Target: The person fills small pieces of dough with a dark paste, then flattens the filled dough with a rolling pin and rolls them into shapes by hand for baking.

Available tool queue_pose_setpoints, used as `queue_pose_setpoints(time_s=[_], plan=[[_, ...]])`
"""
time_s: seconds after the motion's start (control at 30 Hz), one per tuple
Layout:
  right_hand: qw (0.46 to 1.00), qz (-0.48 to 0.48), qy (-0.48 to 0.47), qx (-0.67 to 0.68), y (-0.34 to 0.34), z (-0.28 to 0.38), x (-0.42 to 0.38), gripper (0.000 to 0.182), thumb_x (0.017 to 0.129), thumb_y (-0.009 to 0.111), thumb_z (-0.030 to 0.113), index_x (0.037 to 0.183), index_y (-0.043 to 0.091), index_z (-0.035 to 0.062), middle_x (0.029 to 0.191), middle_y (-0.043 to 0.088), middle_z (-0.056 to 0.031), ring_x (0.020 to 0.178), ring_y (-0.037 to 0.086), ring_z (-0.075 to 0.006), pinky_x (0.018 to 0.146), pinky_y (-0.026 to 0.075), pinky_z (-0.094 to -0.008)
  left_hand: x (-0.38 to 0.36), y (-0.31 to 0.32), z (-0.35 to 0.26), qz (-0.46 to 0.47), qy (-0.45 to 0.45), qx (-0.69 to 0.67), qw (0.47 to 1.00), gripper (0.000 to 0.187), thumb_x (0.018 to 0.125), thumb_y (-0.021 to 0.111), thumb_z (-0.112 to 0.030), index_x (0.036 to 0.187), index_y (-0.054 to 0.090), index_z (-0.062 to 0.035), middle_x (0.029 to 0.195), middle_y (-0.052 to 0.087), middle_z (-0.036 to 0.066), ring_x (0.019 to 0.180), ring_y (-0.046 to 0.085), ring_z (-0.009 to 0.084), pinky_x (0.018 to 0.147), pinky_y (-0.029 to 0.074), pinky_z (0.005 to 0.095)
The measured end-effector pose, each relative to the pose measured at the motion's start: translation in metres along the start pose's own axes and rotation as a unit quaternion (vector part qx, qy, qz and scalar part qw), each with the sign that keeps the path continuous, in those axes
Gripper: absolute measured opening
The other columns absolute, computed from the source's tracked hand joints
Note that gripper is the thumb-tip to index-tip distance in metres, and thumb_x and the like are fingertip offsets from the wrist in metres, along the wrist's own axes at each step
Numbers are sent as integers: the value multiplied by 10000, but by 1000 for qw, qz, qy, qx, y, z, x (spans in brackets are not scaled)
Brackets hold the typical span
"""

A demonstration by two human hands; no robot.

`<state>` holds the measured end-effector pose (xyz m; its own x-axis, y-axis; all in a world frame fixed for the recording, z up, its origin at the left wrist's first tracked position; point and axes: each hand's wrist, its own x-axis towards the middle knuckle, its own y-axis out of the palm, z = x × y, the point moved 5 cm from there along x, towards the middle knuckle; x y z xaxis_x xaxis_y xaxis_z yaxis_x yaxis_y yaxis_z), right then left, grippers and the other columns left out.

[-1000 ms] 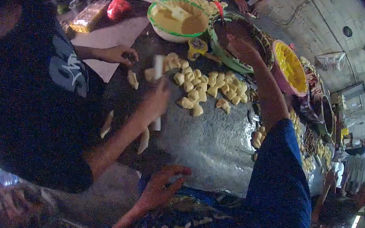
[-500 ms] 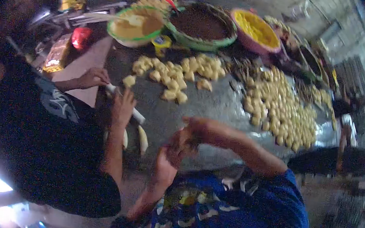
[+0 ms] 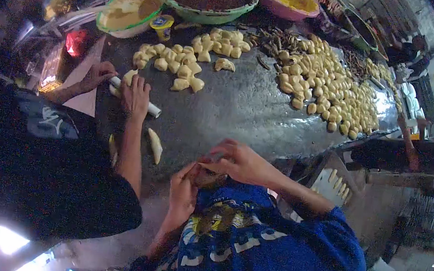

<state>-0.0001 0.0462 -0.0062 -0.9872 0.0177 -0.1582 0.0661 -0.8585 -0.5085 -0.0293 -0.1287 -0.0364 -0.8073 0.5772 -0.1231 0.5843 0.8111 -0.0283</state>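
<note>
My left hand (image 3: 183,192) and my right hand (image 3: 243,163) meet in front of the blue shirt, at the near edge of the dark worktable (image 3: 204,109). The fingers of both hands are bent inward and pressed together at the tips. Whatever lies between them is too small and too covered to make out. Left of my hands, a filled-looking strip of pale dough (image 3: 154,146) lies on the table. Beside it, a co-worker's two hands (image 3: 136,96) press on a white rolling pin (image 3: 152,109).
Pale dough pieces (image 3: 185,64) and a large spread of small dough balls (image 3: 331,87) cover parts of the table. Behind them stand a green-rimmed basin (image 3: 210,15), a pink basin (image 3: 284,8) and a yellow tub (image 3: 161,26). A tray with dough rolls (image 3: 338,185) is at right.
The view has tilted and shifted, so the table's contents sit higher and further left. My hands have drawn in closer to the shirt, fingertips still together. The co-worker's hands stay on the rolling pin.
</note>
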Motion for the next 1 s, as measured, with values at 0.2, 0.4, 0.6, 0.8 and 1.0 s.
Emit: queue_pose_setpoints(time_s=[0.2,0.4,0.6,0.8,1.0], plan=[[995,93,-3,16,-71,14,22,270,843,568,115,1079,618,-6,1081,611,-157,1005,609,-291,876,490,-379,50,37,13,33,98,-91,991,402,979,527,-252,1270,549,26,1193,626,109,1053,622,227,918,493,354],[992,-125,1,-26,-183,-90,75,271,835,549,79,1087,634,26,1009,663,-111,948,636,-214,793,511,-339,91,87,31,-12,-184,-426,886,355,971,528,-225,1210,563,35,1205,607,160,1111,601,306,941,511,486],[927,-345,32,-145,-332,-258,154,219,882,633,185,1041,668,39,912,709,-88,831,660,-163,751,514,-325,114,106,18,-108,-221,-465,850,331,968,535,-199,1191,559,45,1210,598,182,1138,589,323,960,498,542],[936,-285,13,-204,-382,-284,211,196,863,599,125,1032,670,55,801,683,-153,682,675,-209,614,517,-365,119,112,14,-155,-206,-464,848,348,972,525,-206,1202,546,53,1210,593,203,1142,584,349,963,494,546],[924,-248,-93,-275,-390,-281,250,212,851,582,122,1036,674,72,804,665,-163,717,684,-285,609,514,-413,118,113,4,-177,-191,-437,861,362,980,509,-212,1203,543,70,1218,586,214,1143,581,356,971,485,537]])
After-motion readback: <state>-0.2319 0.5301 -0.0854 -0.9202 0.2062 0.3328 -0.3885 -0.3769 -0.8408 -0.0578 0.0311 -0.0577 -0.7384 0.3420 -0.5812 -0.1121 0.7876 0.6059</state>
